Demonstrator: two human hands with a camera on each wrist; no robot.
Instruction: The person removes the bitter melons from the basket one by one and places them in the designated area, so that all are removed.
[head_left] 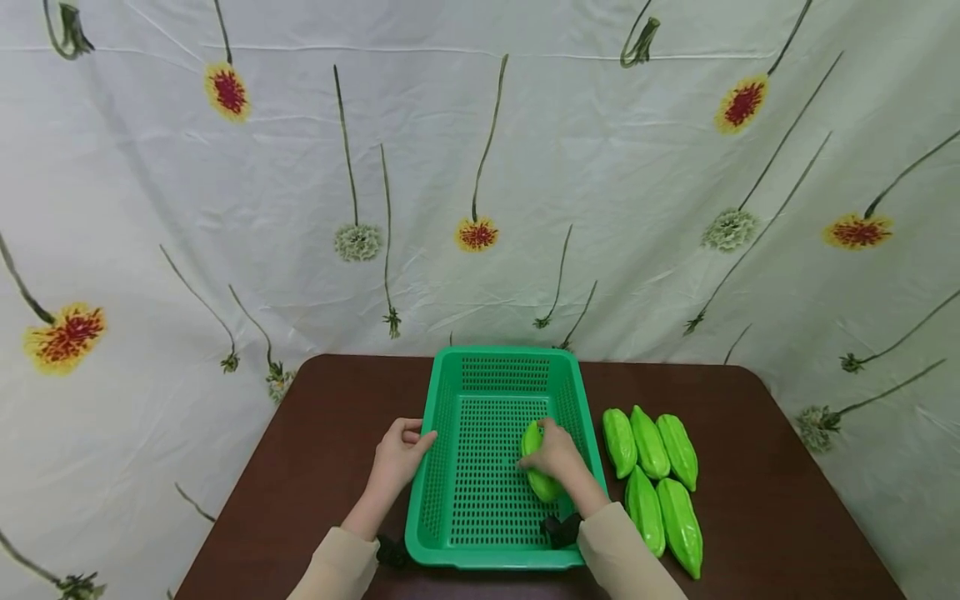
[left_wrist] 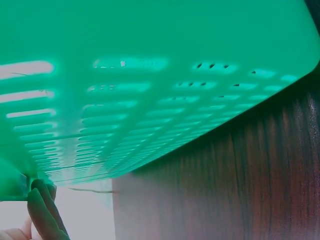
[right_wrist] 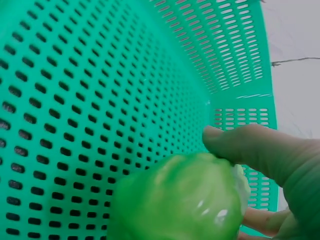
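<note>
My right hand (head_left: 557,454) holds a light green, ridged bitter melon (head_left: 542,485) inside the green plastic basket (head_left: 587,417), over its slotted floor. In the right wrist view the thumb lies along one side of the bitter melon (right_wrist: 180,200), with fingers partly hidden on the other side. My left hand (head_left: 399,454) pinches the basket's left rim, its thumb at the rim's top and its fingers on the outer side. The left wrist view shows those fingers (left_wrist: 47,207) beside the basket wall (left_wrist: 150,30).
Several more bitter melons (head_left: 651,446) lie in two rows on the dark brown table (head_left: 765,500), right of the basket. A white cloth with printed flowers (head_left: 420,167) hangs behind the table. Black wrist devices (head_left: 561,530) sit at both sleeves.
</note>
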